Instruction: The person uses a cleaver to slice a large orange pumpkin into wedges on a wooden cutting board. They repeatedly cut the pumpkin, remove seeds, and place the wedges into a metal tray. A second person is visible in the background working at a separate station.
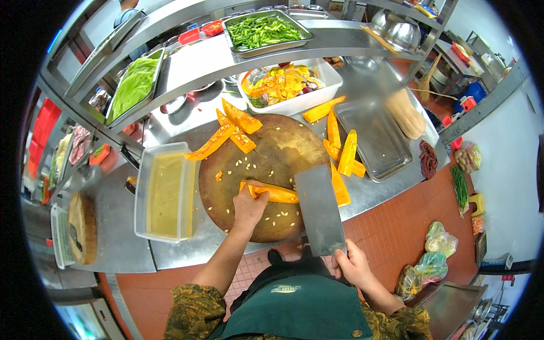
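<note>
At the left edge of the frame, a small wooden block [85, 229] stands on the steel bench [122, 238]. Right of it, left of centre, sits a clear plastic tub [165, 195] with a yellowish inside. Mid-frame is a round chopping board [286, 141] scattered with pale seeds [277, 215]; squash wedges [242, 120] lie across its upper-left rim. At the board's lower middle, the left hand [250, 205] grips the left part of an orange squash piece [279, 194] lying flat. Just beside that piece's right end stands a broad cleaver [321, 212], its handle held in the right hand [352, 264], lower right of centre. Farther right are more orange pieces [348, 152], a metal tray [371, 133] and a pale whole squash [407, 115].
</note>
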Tool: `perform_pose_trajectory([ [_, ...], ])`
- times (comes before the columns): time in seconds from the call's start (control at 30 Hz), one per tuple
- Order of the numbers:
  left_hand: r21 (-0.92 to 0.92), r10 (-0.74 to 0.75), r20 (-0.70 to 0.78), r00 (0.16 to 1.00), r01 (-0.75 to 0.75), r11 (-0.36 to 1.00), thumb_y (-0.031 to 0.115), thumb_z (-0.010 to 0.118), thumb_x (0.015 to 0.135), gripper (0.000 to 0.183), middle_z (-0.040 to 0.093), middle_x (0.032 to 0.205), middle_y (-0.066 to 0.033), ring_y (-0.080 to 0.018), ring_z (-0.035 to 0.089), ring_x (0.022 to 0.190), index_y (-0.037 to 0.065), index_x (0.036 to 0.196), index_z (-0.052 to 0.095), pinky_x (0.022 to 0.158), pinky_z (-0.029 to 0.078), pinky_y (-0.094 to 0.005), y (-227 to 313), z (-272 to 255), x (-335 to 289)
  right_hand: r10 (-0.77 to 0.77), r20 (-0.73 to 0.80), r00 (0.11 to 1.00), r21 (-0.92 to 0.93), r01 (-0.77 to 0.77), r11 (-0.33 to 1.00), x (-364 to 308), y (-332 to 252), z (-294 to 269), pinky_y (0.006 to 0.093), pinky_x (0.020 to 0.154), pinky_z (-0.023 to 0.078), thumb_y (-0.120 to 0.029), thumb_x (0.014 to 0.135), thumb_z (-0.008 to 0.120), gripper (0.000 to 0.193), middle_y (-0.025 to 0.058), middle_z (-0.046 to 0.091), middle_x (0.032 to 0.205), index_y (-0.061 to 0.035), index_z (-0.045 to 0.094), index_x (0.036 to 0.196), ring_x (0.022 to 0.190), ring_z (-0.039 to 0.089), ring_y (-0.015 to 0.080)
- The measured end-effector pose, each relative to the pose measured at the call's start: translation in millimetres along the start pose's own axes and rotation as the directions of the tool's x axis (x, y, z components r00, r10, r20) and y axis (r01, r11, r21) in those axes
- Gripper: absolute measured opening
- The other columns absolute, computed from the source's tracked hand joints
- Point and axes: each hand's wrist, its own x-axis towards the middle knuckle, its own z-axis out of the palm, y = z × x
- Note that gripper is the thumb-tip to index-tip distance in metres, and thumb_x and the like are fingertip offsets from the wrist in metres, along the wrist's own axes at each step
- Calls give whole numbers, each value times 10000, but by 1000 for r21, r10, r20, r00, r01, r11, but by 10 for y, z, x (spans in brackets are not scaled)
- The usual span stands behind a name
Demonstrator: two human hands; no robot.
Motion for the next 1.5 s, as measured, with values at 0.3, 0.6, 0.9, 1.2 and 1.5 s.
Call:
perform_pose_trajectory([
  [0.3,55,-21,44,999,19,998,88,681,766,181,674,708,-117,-183,664,577,13,917,614,554,527,-291,-32,5,45,-105,-86,991,-314,73,946,-59,-43,98,292,442,466,-131,948,501,133,66,603,625,-7,479,905,472,597,138],
  [0.6,106,-13,62,998,6,994,61,665,768,177,672,706,-110,-143,654,535,-35,906,610,472,528,-258,27,8,71,-51,-76,996,-124,41,991,74,92,127,279,440,450,-136,964,481,145,66,588,647,0,497,1009,461,569,129],
  [0.9,79,-170,128,977,161,984,105,654,752,167,665,622,-114,-158,662,523,-38,833,685,503,545,-277,167,-41,119,-54,-65,996,-17,53,998,135,149,267,263,438,440,-127,968,469,141,59,579,658,0,492,1025,456,548,117],
  [1.2,106,-197,160,967,181,978,129,632,755,176,658,586,-101,-159,662,506,-39,762,681,501,544,-280,140,-37,157,-56,-115,992,-200,32,979,110,77,355,290,435,452,-137,965,469,144,72,582,608,4,481,992,458,569,133],
  [1.5,55,-247,173,954,241,969,96,640,736,164,663,611,-117,-160,662,515,-64,759,670,487,549,-282,254,-42,145,-60,-79,995,53,64,997,380,345,366,262,427,435,-133,975,470,149,63,577,647,-1,484,1042,455,544,113],
])
